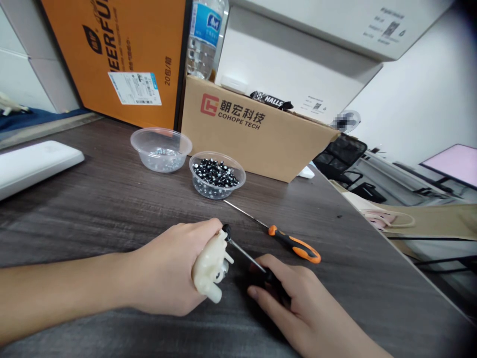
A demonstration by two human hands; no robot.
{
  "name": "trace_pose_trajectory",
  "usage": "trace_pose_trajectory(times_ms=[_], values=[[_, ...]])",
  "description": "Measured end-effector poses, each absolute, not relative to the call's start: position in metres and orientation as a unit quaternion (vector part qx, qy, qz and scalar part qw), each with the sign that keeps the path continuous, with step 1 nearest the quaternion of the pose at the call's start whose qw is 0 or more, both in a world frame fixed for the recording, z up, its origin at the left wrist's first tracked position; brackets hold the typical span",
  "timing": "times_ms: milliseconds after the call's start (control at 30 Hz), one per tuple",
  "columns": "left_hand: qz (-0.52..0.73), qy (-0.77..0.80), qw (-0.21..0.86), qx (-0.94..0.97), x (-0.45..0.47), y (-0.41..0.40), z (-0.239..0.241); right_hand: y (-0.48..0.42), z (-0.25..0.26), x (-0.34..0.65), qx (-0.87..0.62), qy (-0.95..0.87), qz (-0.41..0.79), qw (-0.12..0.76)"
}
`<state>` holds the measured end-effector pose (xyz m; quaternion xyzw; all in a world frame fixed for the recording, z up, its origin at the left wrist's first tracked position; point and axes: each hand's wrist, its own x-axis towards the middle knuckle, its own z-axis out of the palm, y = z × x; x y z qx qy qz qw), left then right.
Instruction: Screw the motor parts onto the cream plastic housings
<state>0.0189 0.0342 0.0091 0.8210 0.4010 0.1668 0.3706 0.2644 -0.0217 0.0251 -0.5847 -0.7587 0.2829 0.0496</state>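
Note:
My left hand is closed around a cream-coloured moulded plastic part with short round stubs. At the part's upper end sits a small black round piece. My right hand grips the dark handle of a screwdriver, whose metal shaft points up and left. The shaft's tip meets the black piece, or lies right beside it; the exact contact is hidden. Beyond my hands lies a second screwdriver with an orange and black handle, its shaft pointing to the bowls.
One clear plastic bowl holds many small black pieces; another clear bowl holds small shiny pieces. Behind them stand a brown carton, an orange box and a water bottle. A white object lies at left on the dark table.

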Motion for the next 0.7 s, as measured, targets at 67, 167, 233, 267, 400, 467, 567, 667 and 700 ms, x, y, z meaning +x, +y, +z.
trace_pose_trajectory(times_ms=[67,167,233,267,400,467,567,667,700], values=[[0.165,0.403,0.37,0.821,0.019,0.0344,0.0085,-0.0221,0.0243,0.2645,-0.583,-0.761,0.28,0.052],[0.162,0.403,0.371,0.82,0.0198,0.0356,0.0078,-0.0236,0.0244,0.2645,-0.583,-0.761,0.28,0.054],[0.165,0.401,0.371,0.821,0.0202,0.0362,0.0076,-0.0243,0.0251,0.2644,-0.583,-0.76,0.283,0.052],[0.167,0.399,0.371,0.822,0.0202,0.0363,0.0076,-0.0244,0.0255,0.2644,-0.582,-0.761,0.283,0.051],[0.168,0.398,0.375,0.82,0.0198,0.0358,0.0075,-0.0225,0.0258,0.2646,-0.581,-0.762,0.281,0.05],[0.163,0.398,0.379,0.819,0.0197,0.0355,0.0076,-0.0212,0.0258,0.2645,-0.583,-0.76,0.282,0.051],[0.158,0.402,0.372,0.821,0.0198,0.0353,0.0078,-0.0205,0.0261,0.2636,-0.584,-0.759,0.283,0.048],[0.159,0.404,0.367,0.822,0.0198,0.0348,0.008,-0.0216,0.0267,0.2627,-0.588,-0.755,0.285,0.04],[0.16,0.404,0.369,0.822,0.0198,0.0346,0.0081,-0.0224,0.0268,0.2627,-0.588,-0.755,0.287,0.04]])
